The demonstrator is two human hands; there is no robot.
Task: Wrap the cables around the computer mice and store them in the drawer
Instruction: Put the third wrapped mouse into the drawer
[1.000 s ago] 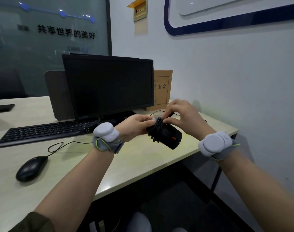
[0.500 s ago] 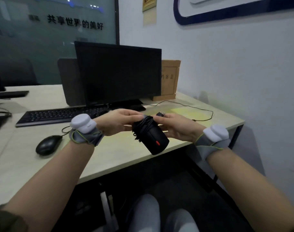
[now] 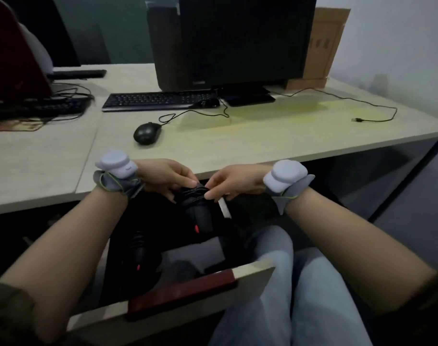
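Observation:
A black mouse with a red mark (image 3: 200,216) hangs over the open drawer (image 3: 250,273), its cable wound around its upper end. My left hand (image 3: 165,177) pinches that wrapped end from the left. My right hand (image 3: 234,183) grips the cable and its silver plug from the right. A second wrapped black mouse (image 3: 138,255) lies inside the drawer at the left. A third black mouse (image 3: 147,133) rests on the desk (image 3: 263,143), its cable loose and trailing toward the keyboard.
A keyboard (image 3: 158,101) and a monitor (image 3: 245,38) stand behind the desk mouse. A loose black cable with a plug (image 3: 357,119) lies at the right. A cardboard box (image 3: 323,46) leans against the wall. A dark red book (image 3: 183,293) fills the drawer's front. My knees sit below.
My view has dropped from the desk to the open drawer. Both hands have carried the wrapped mouse from above the desk edge down over the drawer.

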